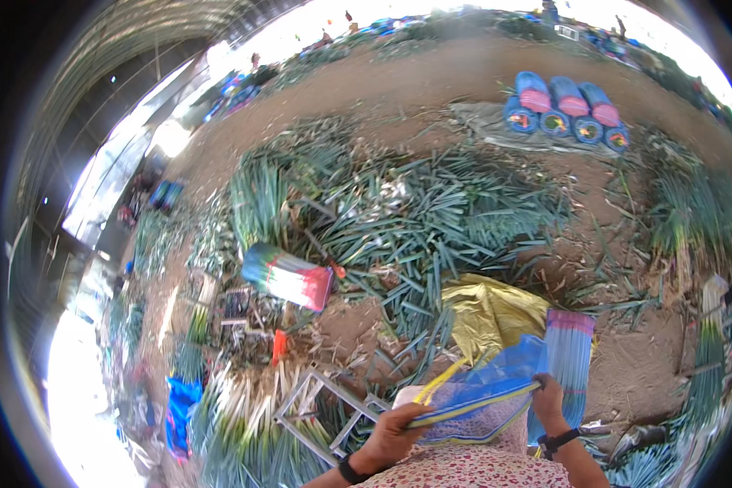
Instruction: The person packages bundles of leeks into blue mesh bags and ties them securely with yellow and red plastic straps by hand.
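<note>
Between my two hands a see-through blue plastic bag (484, 398) with yellow edging is stretched out in front of my patterned clothing. My left hand (394, 433) is closed on its left end, and my right hand (547, 397) grips the right end. Just beyond the right hand lies a flat stack of blue plastic bags (569, 358) with a purple-pink end. A shiny gold-yellow sheet (496, 313) lies crumpled beyond the held bag. Next to my left forearm stands a grey metal frame (297, 398).
Leeks (252, 431) lie in a row at the lower left. Ahead is a wide heap of cut green leaves (439, 211). A packed bundle of leeks (289, 276) rests at its left edge. Several blue-wrapped bundles (557, 110) are stacked on a grey sheet (496, 130) far right.
</note>
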The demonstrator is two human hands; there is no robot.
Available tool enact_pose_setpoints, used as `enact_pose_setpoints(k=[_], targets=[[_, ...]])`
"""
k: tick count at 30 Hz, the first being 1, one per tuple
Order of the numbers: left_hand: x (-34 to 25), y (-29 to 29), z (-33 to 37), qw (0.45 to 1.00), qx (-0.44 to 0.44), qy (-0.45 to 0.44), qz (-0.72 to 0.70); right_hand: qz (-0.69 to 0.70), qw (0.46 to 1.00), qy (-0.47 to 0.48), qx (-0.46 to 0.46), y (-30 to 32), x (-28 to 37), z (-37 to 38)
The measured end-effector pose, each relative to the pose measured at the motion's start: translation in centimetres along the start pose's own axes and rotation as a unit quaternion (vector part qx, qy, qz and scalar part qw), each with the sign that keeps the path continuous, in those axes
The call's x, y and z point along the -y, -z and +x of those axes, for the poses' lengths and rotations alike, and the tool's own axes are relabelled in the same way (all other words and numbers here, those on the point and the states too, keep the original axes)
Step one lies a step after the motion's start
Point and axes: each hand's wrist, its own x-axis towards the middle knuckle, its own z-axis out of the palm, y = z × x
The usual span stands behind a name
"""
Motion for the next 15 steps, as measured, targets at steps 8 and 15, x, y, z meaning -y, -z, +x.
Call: enact_pose_setpoints(k=[8,15], targets=[[8.8,9.2,-4.4,0.891,-0.266,0.018,0.368,0.587,0.78,-0.214,0.047,2.0,17.5,6.6],[12.2,16.7,-0.1,0.877,-0.414,0.193,-0.148,0.589,0.757,-0.142,0.245,-1.3,30.7,12.9]])
